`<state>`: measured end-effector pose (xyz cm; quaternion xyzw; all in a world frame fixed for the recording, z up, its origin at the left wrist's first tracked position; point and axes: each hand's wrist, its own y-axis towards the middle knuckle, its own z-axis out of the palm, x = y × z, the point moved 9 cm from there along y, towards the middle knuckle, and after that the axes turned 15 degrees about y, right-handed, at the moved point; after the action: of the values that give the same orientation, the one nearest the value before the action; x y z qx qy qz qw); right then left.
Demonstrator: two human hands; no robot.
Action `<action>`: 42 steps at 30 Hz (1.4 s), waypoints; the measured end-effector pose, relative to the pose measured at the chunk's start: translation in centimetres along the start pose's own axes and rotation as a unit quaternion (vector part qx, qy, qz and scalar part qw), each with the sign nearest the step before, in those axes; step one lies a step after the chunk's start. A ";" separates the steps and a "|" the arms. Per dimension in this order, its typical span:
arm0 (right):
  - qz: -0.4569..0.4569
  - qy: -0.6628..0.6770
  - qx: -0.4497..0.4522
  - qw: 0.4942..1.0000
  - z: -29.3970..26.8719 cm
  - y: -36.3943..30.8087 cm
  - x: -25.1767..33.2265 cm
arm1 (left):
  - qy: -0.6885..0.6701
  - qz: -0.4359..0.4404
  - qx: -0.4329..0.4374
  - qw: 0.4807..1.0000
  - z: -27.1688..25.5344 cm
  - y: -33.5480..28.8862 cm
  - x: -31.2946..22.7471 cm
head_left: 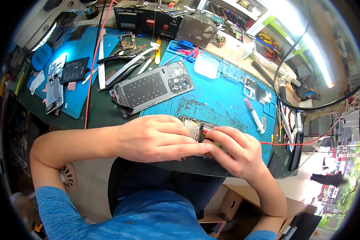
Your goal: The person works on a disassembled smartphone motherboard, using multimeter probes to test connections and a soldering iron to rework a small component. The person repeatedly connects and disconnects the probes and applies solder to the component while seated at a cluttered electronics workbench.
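An opened phone (193, 127) with bare circuit parts lies at the near edge of the blue work mat, under both hands. My left hand (158, 138) grips its left side, with fingers long and close together; the thumb is hidden. The left fingertip reaches over to the right fingers. My right hand (238, 152) is closed in a pinch over the phone's right part. A small black piece (201, 132) with a bit of red beside it shows at the right fingertips; what they hold is mostly covered.
Beyond the hands lies a grey phone back housing (154, 88). A syringe (255, 117) rests on the blue mat (212, 100). Farther left are another phone frame (56, 84) and a black battery (74, 70). A red wire (300, 143) runs right; a black cable (278, 72) loops above.
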<state>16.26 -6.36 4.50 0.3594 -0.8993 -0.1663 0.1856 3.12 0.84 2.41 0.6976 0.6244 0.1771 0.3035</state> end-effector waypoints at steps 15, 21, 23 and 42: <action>0.034 0.030 0.002 0.999 -0.3 0.9 -0.1 | -0.004 -0.038 0.075 0.996 0.7 -0.1 0.4; 0.030 0.025 -0.021 0.999 -0.1 0.7 -0.1 | 0.004 -0.018 0.067 0.998 0.4 0.2 0.2; 0.031 0.028 -0.021 0.999 0.0 0.7 -0.1 | 0.001 -0.017 0.061 0.998 0.4 0.3 0.2; 0.030 0.034 -0.013 0.999 0.1 1.1 -0.2 | 0.032 0.024 0.068 0.997 0.4 0.6 -0.3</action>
<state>15.70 -5.50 4.82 0.3349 -0.9008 -0.1600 0.2254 3.80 0.43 2.57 0.7254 0.6277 0.1630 0.2309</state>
